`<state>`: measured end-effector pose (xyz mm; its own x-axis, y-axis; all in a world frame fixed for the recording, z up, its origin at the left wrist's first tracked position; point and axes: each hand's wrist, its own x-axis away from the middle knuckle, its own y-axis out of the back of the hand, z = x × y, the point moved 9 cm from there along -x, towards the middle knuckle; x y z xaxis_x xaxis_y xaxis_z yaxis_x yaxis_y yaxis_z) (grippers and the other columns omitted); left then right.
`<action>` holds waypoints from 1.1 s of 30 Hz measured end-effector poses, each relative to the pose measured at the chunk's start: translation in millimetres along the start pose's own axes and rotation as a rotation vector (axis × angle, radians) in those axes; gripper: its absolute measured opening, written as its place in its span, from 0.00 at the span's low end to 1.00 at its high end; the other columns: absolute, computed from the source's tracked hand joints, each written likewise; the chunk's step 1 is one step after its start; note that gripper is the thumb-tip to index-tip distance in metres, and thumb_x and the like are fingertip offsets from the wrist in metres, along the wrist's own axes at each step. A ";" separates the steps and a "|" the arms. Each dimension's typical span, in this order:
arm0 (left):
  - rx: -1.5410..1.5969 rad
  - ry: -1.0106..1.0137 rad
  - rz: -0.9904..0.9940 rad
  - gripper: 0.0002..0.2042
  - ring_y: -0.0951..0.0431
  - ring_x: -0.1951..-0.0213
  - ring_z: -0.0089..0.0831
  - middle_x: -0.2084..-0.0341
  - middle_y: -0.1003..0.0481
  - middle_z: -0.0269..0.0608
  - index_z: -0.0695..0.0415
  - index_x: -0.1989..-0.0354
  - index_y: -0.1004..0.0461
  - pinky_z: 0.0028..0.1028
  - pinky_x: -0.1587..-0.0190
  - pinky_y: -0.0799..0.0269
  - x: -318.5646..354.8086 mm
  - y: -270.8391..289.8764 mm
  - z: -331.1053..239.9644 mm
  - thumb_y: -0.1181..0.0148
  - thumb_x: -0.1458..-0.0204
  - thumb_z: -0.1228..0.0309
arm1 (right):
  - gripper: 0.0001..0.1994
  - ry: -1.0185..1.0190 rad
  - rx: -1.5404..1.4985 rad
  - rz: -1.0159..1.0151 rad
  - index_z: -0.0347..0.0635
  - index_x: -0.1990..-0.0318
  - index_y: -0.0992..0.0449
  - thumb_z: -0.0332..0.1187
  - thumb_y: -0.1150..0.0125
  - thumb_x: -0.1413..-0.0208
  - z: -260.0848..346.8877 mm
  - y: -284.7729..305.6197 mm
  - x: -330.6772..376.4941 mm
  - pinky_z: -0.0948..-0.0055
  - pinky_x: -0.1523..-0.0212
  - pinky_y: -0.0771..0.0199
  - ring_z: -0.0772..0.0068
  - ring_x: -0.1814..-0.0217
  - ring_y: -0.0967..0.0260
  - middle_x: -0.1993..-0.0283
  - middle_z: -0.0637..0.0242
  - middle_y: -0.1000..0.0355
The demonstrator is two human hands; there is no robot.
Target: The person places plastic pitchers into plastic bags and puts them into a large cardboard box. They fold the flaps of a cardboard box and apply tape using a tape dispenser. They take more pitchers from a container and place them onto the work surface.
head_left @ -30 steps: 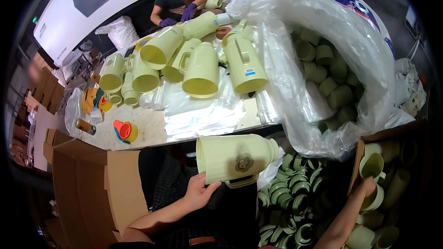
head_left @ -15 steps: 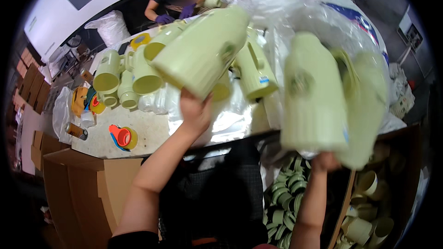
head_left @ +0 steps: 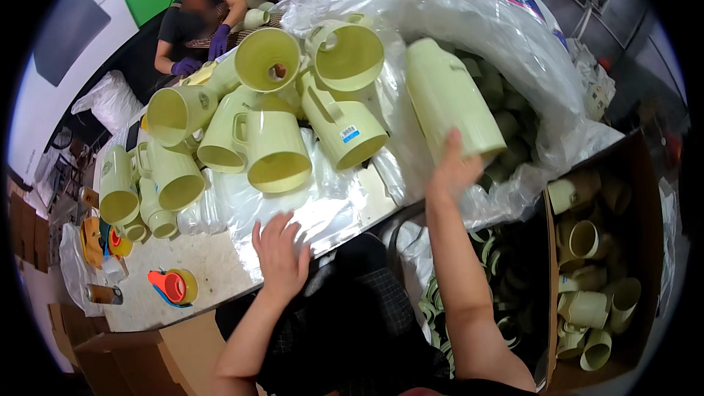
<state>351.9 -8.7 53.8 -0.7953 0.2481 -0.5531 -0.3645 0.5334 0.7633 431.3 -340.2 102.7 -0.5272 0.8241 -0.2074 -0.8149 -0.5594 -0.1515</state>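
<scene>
My right hand (head_left: pixel 453 169) grips the lower end of a pale green jug shell (head_left: pixel 449 95) that lies tilted against a big clear plastic bag (head_left: pixel 513 37). Open and empty, my left hand (head_left: pixel 281 253) hovers over crinkled clear plastic sheets (head_left: pixel 308 209) at the near table edge. A pile of the same pale green jug shells (head_left: pixel 275 147) with handles lies on the table just beyond it, openings facing me.
A tape dispenser (head_left: pixel 172 286) and a small can (head_left: pixel 103 294) sit on the white table (head_left: pixel 198 268) at left. A cardboard box (head_left: pixel 638 198) of green parts stands at right. Green rings (head_left: pixel 506 308) lie below. Across the table a person in purple gloves (head_left: pixel 218 40) works.
My left hand has let go of the jug shell it held up and dropped toward the table edge. My right hand has swung its shell up onto the bag.
</scene>
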 end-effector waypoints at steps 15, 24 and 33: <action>0.916 0.319 0.993 0.14 0.24 0.62 0.24 0.65 0.20 0.40 0.64 0.58 0.21 0.27 0.55 0.27 37.1 -18.8 -83.8 0.30 0.51 0.70 | 0.11 -0.140 -0.179 1.122 0.41 0.72 0.29 0.32 0.32 0.44 -15.5 43.0 124.9 0.79 0.65 0.35 0.84 0.67 0.37 0.71 0.75 0.33; 1.190 0.781 0.278 0.12 0.23 0.63 0.22 0.65 0.20 0.38 0.69 0.58 0.23 0.25 0.58 0.28 70.8 43.8 -3.4 0.37 0.44 0.71 | 0.49 -0.466 -0.692 0.321 0.39 0.31 0.46 0.64 0.34 0.50 -33.6 -22.6 -248.0 0.49 0.35 0.38 0.56 0.34 0.37 0.33 0.57 0.40; 1.357 0.787 0.122 0.11 0.25 0.60 0.21 0.61 0.21 0.36 0.66 0.53 0.25 0.24 0.52 0.31 -8.1 -50.4 -64.8 0.44 0.38 0.72 | 0.33 0.436 0.637 0.272 0.39 0.39 0.29 0.58 0.63 0.33 65.4 62.7 -245.6 0.58 0.31 0.49 0.42 0.32 0.42 0.37 0.47 0.31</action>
<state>345.3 -89.9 41.4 -0.9868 0.1057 0.1229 0.0634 0.9494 -0.3075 493.9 -571.8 207.4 -0.6923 0.4843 -0.5350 -0.7216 -0.4690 0.5092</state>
